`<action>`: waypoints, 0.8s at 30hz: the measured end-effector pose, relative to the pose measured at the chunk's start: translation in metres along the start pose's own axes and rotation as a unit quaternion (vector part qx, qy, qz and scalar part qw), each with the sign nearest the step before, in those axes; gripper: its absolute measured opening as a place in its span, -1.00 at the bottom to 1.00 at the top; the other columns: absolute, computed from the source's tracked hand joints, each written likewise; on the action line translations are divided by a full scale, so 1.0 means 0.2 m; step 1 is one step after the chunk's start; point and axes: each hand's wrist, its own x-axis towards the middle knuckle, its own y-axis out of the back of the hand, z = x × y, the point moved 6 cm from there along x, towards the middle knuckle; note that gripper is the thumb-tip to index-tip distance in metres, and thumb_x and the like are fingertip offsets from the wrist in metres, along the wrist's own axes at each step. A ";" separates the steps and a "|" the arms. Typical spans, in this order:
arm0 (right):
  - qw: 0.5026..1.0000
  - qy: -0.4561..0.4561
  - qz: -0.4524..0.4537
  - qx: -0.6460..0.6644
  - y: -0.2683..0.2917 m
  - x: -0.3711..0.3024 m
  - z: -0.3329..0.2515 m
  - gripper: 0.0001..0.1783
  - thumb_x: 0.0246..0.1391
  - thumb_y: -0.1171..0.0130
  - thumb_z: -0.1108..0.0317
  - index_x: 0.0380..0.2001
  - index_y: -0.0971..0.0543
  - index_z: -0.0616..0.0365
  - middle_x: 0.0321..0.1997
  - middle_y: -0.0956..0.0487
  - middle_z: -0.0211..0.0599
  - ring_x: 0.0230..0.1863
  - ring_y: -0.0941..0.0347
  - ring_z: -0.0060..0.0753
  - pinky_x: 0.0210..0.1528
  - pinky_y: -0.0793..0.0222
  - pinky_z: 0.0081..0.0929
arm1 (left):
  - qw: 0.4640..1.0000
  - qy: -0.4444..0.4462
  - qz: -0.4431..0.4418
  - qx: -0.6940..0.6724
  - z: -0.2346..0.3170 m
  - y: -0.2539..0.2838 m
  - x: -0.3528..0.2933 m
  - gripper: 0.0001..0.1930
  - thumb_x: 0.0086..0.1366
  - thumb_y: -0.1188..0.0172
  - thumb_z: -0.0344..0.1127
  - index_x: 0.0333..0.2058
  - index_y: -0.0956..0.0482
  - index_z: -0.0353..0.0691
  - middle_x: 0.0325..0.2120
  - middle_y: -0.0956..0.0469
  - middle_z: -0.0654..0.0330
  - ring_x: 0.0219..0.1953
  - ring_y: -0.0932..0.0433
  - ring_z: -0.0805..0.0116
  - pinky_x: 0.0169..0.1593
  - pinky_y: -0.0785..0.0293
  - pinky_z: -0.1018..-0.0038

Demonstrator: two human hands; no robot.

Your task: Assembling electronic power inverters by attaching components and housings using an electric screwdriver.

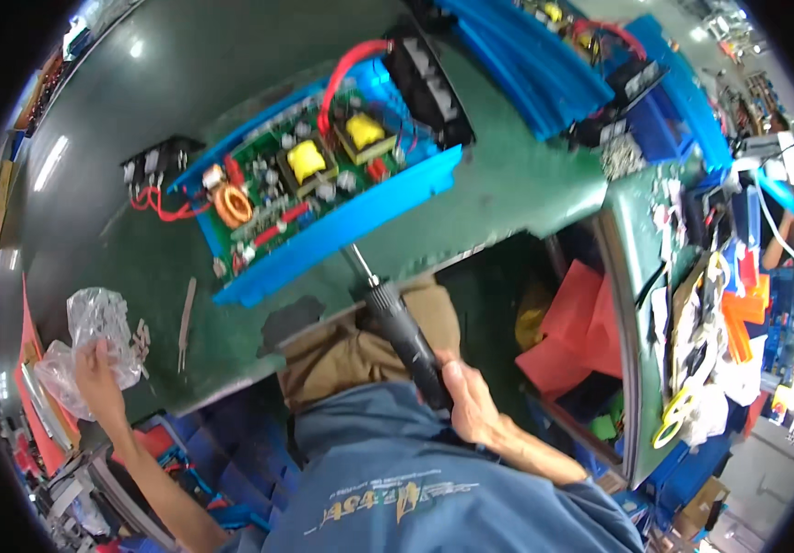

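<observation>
My right hand (473,402) is closed round the rear of a black electric screwdriver (404,336). Its metal bit points up and left, ending close to the near wall of a blue metal housing (351,221). Inside that housing lies a green circuit board with two yellow-wrapped transformers (307,158) and a copper coil (232,205). Black end panels (426,88) hang on red wires at both ends. At the left, my left hand (97,378) has its fingers closed at a crumpled clear plastic bag (100,318); the fingertips are partly hidden in the plastic.
Small pale pieces (142,346) and a thin strip (186,323) lie beside the bag on the green table (508,221). More blue housings (545,74) stand at the far right. A side bench holds yellow-handled scissors (672,419); a red bin (572,323) sits below.
</observation>
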 end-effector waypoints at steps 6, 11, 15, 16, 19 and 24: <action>0.998 -0.016 -0.016 -0.052 -0.05 0.04 0.00 -0.34 0.51 0.37 -0.08 0.24 -0.43 0.26 -0.35 -0.54 -0.32 -0.29 -0.43 -0.45 -0.16 -0.34 -0.43 | 0.984 -0.103 -0.032 -0.140 0.94 -0.21 -0.09 -0.66 0.50 -0.14 -0.29 0.11 -0.53 -0.43 -0.12 -0.67 0.07 -0.08 -0.65 0.33 0.06 -0.53 0.47; 0.997 0.006 0.004 -0.082 -0.08 0.07 -0.07 -0.34 0.51 0.43 -0.09 0.26 -0.41 0.19 -0.41 -0.54 -0.17 -0.38 -0.47 -0.29 -0.20 -0.35 -0.35 | 0.946 -0.222 -0.184 -0.148 1.54 -0.53 -0.20 -0.76 0.49 -0.14 -0.36 -0.01 -0.58 -0.42 -0.13 -0.69 0.06 -0.10 -0.67 0.37 0.00 -0.54 0.51; 0.995 0.040 0.003 -0.091 -0.11 0.07 -0.10 -0.38 0.52 0.41 -0.07 0.28 -0.39 0.14 -0.57 -0.45 -0.12 -0.54 -0.46 -0.11 -0.34 -0.32 -0.22 | 0.893 -0.326 -0.284 -0.126 1.75 -0.67 -0.28 -0.84 0.45 -0.19 -0.37 -0.15 -0.62 -0.37 -0.19 -0.70 0.12 -0.16 -0.67 0.40 -0.03 -0.52 0.54; 0.993 0.057 0.003 -0.100 -0.12 0.07 -0.11 -0.38 0.52 0.40 -0.07 0.28 -0.38 0.14 -0.62 -0.42 -0.14 -0.58 -0.44 -0.12 -0.37 -0.31 -0.20 | 0.893 -0.327 -0.286 -0.121 1.75 -0.68 -0.26 -0.84 0.45 -0.19 -0.37 -0.15 -0.62 -0.37 -0.19 -0.70 0.12 -0.16 -0.67 0.40 -0.03 -0.52 0.54; 0.992 0.075 0.009 -0.097 -0.12 0.07 -0.09 -0.41 0.53 0.38 -0.04 0.27 -0.39 0.15 -0.66 -0.38 -0.16 -0.62 -0.41 -0.13 -0.41 -0.30 -0.21 | 0.895 -0.350 -0.276 -0.025 1.77 -0.70 -0.26 -0.85 0.40 -0.26 -0.37 -0.16 -0.66 -0.31 -0.21 -0.69 0.21 -0.18 -0.61 0.48 0.01 -0.44 0.55; 0.991 0.081 0.007 -0.105 -0.10 0.09 -0.09 -0.43 0.53 0.35 -0.01 0.27 -0.39 0.16 -0.65 -0.39 -0.13 -0.62 -0.42 -0.13 -0.43 -0.29 -0.23 | 0.870 -0.453 -0.186 0.057 1.82 -0.68 -0.31 -0.87 0.26 -0.32 -0.47 -0.21 -0.70 -0.27 -0.23 -0.66 0.24 -0.21 -0.62 0.42 -0.08 -0.47 0.49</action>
